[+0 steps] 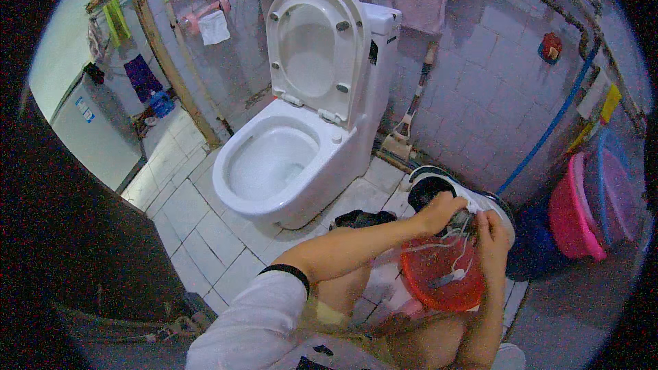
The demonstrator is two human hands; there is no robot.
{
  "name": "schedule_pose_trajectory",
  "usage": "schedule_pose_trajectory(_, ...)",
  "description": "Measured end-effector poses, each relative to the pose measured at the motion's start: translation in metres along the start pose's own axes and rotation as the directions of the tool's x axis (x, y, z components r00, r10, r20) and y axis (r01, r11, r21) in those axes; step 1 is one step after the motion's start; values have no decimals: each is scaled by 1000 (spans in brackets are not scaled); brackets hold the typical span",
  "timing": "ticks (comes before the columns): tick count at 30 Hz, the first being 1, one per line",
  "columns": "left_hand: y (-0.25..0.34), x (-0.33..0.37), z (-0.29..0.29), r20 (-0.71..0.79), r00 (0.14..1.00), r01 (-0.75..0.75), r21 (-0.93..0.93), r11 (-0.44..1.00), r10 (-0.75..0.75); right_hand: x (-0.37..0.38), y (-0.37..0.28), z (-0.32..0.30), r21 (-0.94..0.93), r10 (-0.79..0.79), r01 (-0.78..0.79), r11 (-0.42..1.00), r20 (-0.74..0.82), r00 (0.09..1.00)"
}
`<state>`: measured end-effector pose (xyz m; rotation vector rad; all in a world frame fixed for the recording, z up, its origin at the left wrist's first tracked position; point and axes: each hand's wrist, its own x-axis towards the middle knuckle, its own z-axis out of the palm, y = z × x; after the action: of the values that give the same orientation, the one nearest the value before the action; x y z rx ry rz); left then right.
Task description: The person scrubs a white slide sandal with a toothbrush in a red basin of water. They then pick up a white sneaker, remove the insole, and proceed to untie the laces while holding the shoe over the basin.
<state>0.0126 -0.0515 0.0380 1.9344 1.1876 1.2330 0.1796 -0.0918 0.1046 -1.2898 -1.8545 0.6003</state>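
Observation:
A white sneaker with a dark inside is tilted above a red basin, its heel end toward the wall. My left hand reaches across to the shoe's opening, fingers pinched on the white lace near the tongue. My right hand comes up along the basin's right side, its fingertips closed on the lace close to the left fingers. Loose ends of the white shoelace dangle over the basin. A small whitish piece shows in the basin. My fingers partly hide the lace holes.
A white toilet with its lid raised stands ahead on the left. Behind the shoe, a long-handled brush leans on the tiled wall. Pink and blue basins stand at right beside a blue hose. Something dark lies by the toilet base.

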Motion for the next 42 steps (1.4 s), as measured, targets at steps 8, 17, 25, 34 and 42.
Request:
schedule_pose_trajectory(8, -3, 15, -36, -130, 957, 256, -32, 966, -258, -6, -11, -46, 595, -511, 517, 615, -198, 836)
schedule_pose_trajectory(17, -7, 0, -23, -36, 994, -91, 242, 966, 103, 6, 11, 8, 186, 146, -177, 966, 169, 975)
schedule_pose_trajectory(25, -31, 6, -2, -267, 934, -179, 231, 957, 239, -1, 12, -7, 447, 72, -20, 894, -100, 992)
schedule_pose_trajectory(34, 111, 15, -58, -109, 755, 239, -873, 426, -646, -46, -80, -133, 230, -147, 86, 969, 265, 953)
schedule_pose_trajectory(42, 131, -13, -63, -13, 841, 174, -940, 293, -540, -68, -71, -73, -86, -265, 295, 951, 257, 929)
